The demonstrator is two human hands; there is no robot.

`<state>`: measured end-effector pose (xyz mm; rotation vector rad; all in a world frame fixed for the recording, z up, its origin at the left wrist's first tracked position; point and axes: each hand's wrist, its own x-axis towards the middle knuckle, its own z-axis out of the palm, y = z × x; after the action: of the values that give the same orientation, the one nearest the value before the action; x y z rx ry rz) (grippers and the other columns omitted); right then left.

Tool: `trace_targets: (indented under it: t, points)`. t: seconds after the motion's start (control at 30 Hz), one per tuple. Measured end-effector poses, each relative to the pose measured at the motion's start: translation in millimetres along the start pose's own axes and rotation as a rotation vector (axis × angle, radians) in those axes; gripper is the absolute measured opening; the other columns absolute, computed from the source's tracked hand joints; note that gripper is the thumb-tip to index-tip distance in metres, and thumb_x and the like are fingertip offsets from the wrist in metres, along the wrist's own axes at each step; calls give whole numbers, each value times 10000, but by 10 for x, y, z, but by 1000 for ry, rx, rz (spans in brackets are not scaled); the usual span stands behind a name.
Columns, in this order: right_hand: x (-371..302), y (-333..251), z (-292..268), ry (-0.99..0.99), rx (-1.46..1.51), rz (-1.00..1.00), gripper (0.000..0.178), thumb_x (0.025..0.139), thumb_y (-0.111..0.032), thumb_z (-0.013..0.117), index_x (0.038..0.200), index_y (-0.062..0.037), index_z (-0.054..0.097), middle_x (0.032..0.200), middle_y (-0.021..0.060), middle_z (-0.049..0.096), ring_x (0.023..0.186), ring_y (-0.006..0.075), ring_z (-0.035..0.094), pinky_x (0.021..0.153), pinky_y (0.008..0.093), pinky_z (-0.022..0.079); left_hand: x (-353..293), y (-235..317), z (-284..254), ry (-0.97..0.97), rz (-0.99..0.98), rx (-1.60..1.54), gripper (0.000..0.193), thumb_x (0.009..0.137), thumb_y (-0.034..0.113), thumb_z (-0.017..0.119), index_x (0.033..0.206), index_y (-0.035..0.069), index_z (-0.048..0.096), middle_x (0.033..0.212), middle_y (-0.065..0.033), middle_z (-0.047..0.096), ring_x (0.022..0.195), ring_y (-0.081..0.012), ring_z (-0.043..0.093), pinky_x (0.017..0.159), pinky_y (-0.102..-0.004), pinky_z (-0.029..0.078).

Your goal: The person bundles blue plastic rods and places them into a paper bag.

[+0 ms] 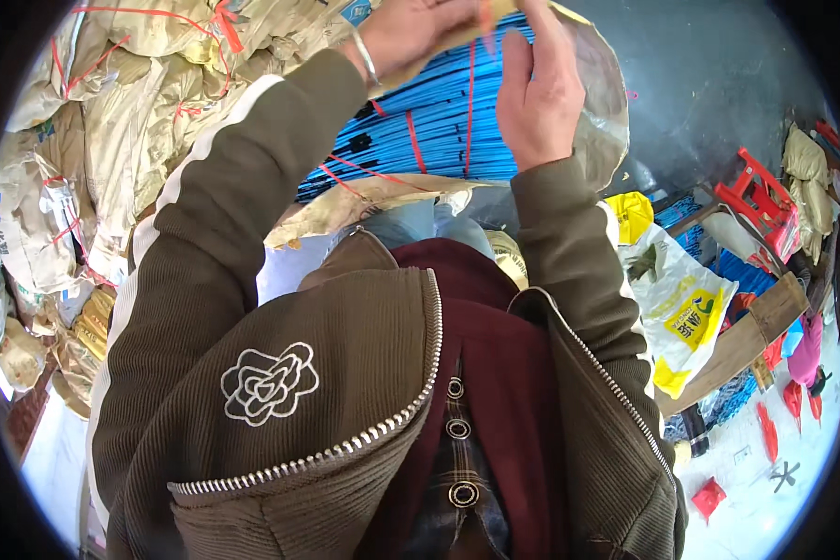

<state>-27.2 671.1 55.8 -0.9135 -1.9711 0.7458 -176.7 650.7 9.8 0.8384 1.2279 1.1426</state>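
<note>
A large bundle of thin blue rods point(439, 121) lies across my lap, partly wrapped in a brown paper sheet point(341, 207). Red string point(470, 112) runs across the rods in several places. My left hand point(411, 35), with a bracelet on its wrist, reaches over the bundle's far side. Its fingertips are close together at a blurred bit of red string and look closed on it. Over the right part of the bundle is my right hand point(543, 98), thumb apart from the fingers. The top edge of the view cuts off its fingertips.
Brown paper-wrapped packages point(149, 112), some tied with red string, are piled at the left. To the right stand a wooden bench point(733, 345) with a white and yellow plastic bag point(677, 299) and a red plastic stool point(761, 201). Red scraps point(708, 498) dot the floor.
</note>
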Motion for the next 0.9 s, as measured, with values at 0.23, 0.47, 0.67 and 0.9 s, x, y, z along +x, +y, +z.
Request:
trace_targets:
  t: [0.23,0.47,0.67,0.9]
  points:
    - [-525,821,425,334,161,-233,439,830,-76,401,1261,-2,354,1251,184,425,1224,341,332,1009,488,197,-18,0,59,-263,255,-335,228,911,146,428,754,21,535,784,-25,549,757,-87,501,733,-205,394]
    - [-162,1147,515,-79,-304,-23,333,784,-93,424,1094,26,457,1096,220,490,1085,402,406,971,506,256,-639,-314,407,-49,138,542,145,834,138,536,792,-1,534,640,-49,491,573,-130,441,554,-259,383]
    - [-256,531,14,186,-187,-193,289,752,-64,585,1040,-52,560,1031,104,588,998,274,543,913,396,364,-495,62,143,-2,93,461,147,843,141,523,803,-1,529,618,-39,468,572,-100,409,537,-251,365]
    - [-912,567,96,40,-256,-205,346,745,-156,582,1079,-84,530,1150,83,528,1132,287,443,1026,468,153,-512,142,179,-19,87,592,140,823,128,536,767,1,518,604,-77,438,565,-126,413,536,-256,363]
